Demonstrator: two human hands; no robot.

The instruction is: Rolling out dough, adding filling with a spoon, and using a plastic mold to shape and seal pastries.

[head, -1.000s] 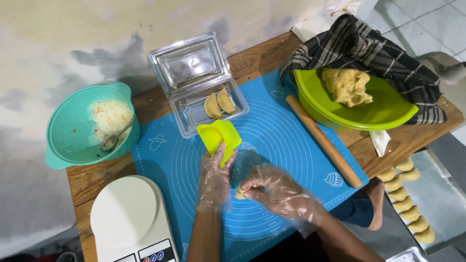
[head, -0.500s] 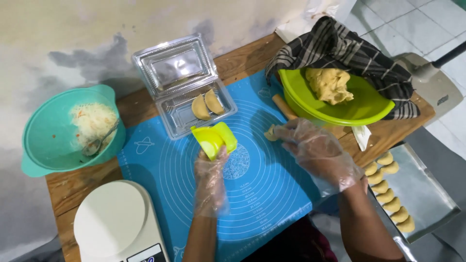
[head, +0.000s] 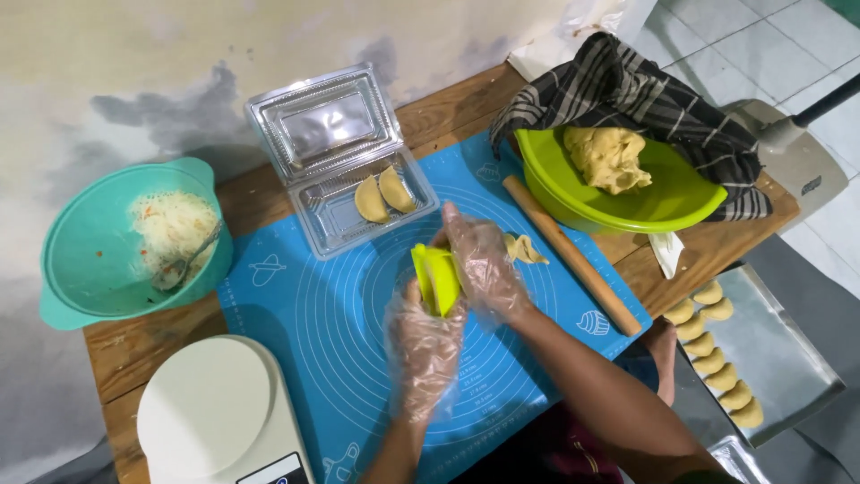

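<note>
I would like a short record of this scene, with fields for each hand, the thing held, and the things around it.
left hand: left hand in a clear plastic glove, under the yellow-green plastic folding mould
right hand: right hand in a clear plastic glove, pressing on the mould from the other side
mould: folded shut, above the blue silicone mat
beside: dough scraps, wooden rolling pin
clear plastic box: open, two folded pastries
green bowl: dough lump
teal bowl: filling, spoon
</note>
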